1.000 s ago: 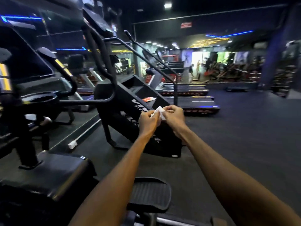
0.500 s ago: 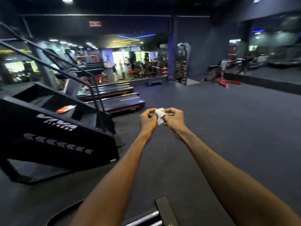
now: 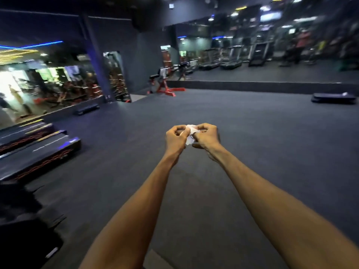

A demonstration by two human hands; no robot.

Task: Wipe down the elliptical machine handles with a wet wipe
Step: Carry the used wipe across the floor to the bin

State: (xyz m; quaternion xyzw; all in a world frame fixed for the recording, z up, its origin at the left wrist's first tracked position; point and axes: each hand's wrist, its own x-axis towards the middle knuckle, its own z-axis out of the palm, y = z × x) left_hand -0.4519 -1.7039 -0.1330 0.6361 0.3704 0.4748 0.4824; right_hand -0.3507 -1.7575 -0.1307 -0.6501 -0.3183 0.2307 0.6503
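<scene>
A small crumpled white wet wipe (image 3: 190, 135) is pinched between both hands at arm's length in front of me. My left hand (image 3: 175, 138) grips its left side and my right hand (image 3: 206, 137) grips its right side, fingers curled shut on it. Most of the wipe is hidden inside the fingers. No elliptical machine handles are in view; the hands are over open dark floor.
Treadmill decks (image 3: 37, 152) lie at the left edge. A dark machine part (image 3: 25, 239) fills the bottom left corner. A red bench frame (image 3: 167, 88) stands at the far wall, and a low black step platform (image 3: 333, 98) sits at the far right. Mirrors line the walls.
The view has swung right: the stair machine and elliptical have left the frame, and open floor now lies ahead. Both hands stay together on the wipe.
</scene>
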